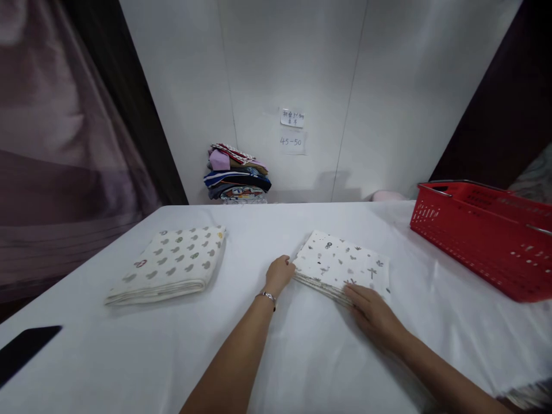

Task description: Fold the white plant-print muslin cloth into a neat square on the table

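Note:
A folded white cloth [340, 261] printed with small grey plants and figures lies at an angle on the white-covered table, its layered edge facing me. At its left corner, my left hand [279, 275], with a bracelet on the wrist, has its fingers curled in and closed on the cloth's edge. My right hand [373, 313] rests at the front edge near the right side, fingers stretched out and touching the top layer; its underside is hidden. Further left sits another folded cloth [172, 259], cream with grey mushroom-like shapes, apart from both hands.
A red perforated basket [478, 236] stands on the right of the table [241, 356]. Several folded fabrics form a stack [237, 175] at the back by the wall, below handwritten paper notes [293, 131]. A flat black object [28, 348] lies at the left edge, near a hanging curtain [64, 144].

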`<state>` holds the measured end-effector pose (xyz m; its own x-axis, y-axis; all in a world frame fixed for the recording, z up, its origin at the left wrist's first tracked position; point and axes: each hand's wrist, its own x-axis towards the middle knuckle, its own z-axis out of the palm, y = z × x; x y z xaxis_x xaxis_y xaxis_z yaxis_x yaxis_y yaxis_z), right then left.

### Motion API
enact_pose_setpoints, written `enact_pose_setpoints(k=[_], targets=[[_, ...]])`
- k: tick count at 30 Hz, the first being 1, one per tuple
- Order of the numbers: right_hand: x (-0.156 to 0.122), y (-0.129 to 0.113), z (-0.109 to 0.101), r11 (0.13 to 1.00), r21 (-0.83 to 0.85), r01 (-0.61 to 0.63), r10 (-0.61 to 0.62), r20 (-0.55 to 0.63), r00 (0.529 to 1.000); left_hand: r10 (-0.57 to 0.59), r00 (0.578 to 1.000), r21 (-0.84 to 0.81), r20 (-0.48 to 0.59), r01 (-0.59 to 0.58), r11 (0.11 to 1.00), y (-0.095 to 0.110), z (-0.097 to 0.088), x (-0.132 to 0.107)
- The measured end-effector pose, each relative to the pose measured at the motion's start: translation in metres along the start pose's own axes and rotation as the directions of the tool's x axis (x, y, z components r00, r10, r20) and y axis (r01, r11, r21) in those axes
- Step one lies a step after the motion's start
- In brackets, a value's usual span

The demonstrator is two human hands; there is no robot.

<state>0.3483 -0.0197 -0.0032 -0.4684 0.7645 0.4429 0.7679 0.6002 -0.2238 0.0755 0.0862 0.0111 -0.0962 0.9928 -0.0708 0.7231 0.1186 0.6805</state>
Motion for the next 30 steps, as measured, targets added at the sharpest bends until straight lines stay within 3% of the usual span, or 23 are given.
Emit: enact_pose_setpoints(k=[2, 4, 6, 9, 11, 12, 14, 18, 20, 22, 24, 26, 30], targets=[[-0.03, 0.017, -0.009, 0.987, -0.019, -0.16, 0.159, -0.023, 0.987, 0.01, 0.999, 0.012, 0.039, -0.01, 1.0, 0.006, 0.001, 0.009], [-0.054, 0.029, -0.014, 0.942, 0.023, -0.335, 0.335, -0.051, 0.941, 0.007, 0.998, 0.026, 0.066, -0.009, 1.0, 0.011, 0.003, 0.015], [-0.067, 0.036, -0.017, 0.834, 0.106, -0.541, 0.549, -0.071, 0.833, 0.0, 0.997, 0.044, 0.077, -0.004, 0.999, 0.015, 0.005, 0.017], [-0.064, 0.037, -0.015, 0.588, 0.284, -0.758, 0.787, 0.016, 0.616, 0.005, 0.997, 0.066, 0.073, -0.01, 0.998, 0.019, 0.007, 0.014], [-0.051, 0.036, -0.013, 0.492, 0.362, -0.791, 0.824, 0.099, 0.558, 0.013, 0.998, 0.075, 0.064, -0.018, 0.997, 0.019, 0.007, 0.007], [-0.044, 0.038, -0.011, 0.485, 0.391, -0.782, 0.816, 0.118, 0.566, 0.016, 0.998, 0.077, 0.06, -0.021, 0.997, 0.019, 0.006, 0.002], [-0.031, 0.046, -0.01, 0.522, 0.456, -0.721, 0.775, 0.1, 0.624, 0.012, 0.999, 0.081, 0.053, -0.016, 0.997, 0.016, 0.005, -0.012], [-0.02, 0.088, -0.012, 0.575, 0.571, -0.586, 0.671, 0.08, 0.737, 0.017, 0.998, 0.015, 0.058, -0.018, 1.0, 0.006, 0.006, -0.058], [-0.018, 0.109, -0.017, 0.605, 0.517, -0.606, 0.656, 0.107, 0.747, 0.051, 0.996, -0.026, 0.074, -0.049, 0.998, 0.003, 0.009, -0.084], [-0.014, 0.12, -0.023, 0.695, 0.367, -0.618, 0.638, 0.081, 0.765, 0.072, 0.994, -0.044, 0.085, -0.069, 0.997, 0.002, 0.011, -0.103], [-0.004, 0.115, -0.026, 0.813, 0.201, -0.546, 0.557, 0.001, 0.831, 0.076, 0.993, -0.051, 0.087, -0.072, 0.996, 0.002, 0.012, -0.111], [0.01, 0.094, -0.026, 0.904, 0.114, -0.412, 0.42, -0.055, 0.906, 0.076, 0.993, -0.061, 0.093, -0.07, 0.996, 0.001, 0.01, -0.108], [0.048, 0.033, -0.008, 0.929, 0.218, -0.298, 0.293, 0.056, 0.954, -0.004, 0.999, -0.099, 0.053, 0.009, 0.995, -0.004, 0.003, -0.079]])
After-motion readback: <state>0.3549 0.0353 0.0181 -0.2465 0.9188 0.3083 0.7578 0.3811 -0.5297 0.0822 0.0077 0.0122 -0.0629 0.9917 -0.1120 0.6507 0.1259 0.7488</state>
